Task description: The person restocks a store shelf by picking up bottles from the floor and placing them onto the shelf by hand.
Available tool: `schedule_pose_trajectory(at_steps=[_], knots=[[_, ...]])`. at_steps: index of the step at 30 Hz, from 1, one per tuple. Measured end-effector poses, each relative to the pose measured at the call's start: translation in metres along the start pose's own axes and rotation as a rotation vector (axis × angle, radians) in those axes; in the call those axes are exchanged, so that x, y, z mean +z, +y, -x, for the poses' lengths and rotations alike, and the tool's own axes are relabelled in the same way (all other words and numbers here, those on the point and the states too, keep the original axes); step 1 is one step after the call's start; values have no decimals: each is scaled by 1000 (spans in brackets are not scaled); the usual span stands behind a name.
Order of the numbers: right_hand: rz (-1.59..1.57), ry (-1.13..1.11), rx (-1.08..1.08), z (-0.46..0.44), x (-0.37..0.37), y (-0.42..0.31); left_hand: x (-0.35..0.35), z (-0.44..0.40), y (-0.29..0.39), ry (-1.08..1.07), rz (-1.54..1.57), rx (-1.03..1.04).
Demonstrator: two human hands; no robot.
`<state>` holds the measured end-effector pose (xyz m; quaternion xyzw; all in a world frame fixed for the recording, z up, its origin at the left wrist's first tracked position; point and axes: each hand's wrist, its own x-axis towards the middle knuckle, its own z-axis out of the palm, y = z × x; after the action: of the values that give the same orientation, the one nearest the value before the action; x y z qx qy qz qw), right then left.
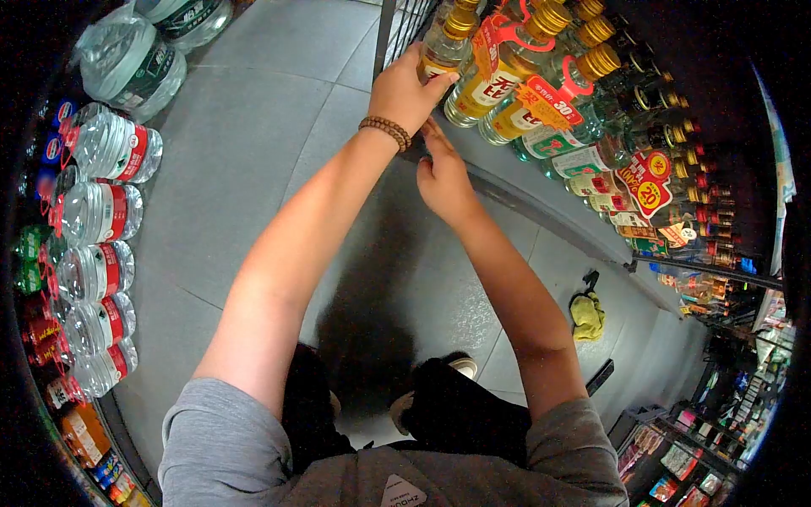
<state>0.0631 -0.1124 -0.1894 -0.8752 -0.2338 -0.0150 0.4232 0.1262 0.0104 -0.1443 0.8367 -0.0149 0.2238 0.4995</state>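
Observation:
My left hand [407, 91], with a beaded bracelet on its wrist, is wrapped round a clear bottle [446, 44] with a gold cap and yellow label at the shelf's near end. Just below it, my right hand [444, 173] reaches to the shelf edge; its fingertips are partly hidden beneath the left hand, and its thumb stands apart. Beside the held bottle are similar gold-capped bottles [483, 89] with red-orange price tags [551, 101] round their necks.
The shelf edge [549, 215] runs down to the right under rows of bottles. Large water bottles [106, 211] line the left side. A yellow-green cloth [587, 316] and a dark flat object [601, 377] lie on the grey tiled floor [245, 169].

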Motion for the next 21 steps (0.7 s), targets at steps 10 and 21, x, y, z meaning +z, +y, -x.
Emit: schedule_pose_trajectory(at_steps=[10,21], knots=[[17,0,1,4,1,0,-3,0,0,-10,27,-3],[12,14,-7,10,-4,-5,-4,6,0,-31,-39,-69]])
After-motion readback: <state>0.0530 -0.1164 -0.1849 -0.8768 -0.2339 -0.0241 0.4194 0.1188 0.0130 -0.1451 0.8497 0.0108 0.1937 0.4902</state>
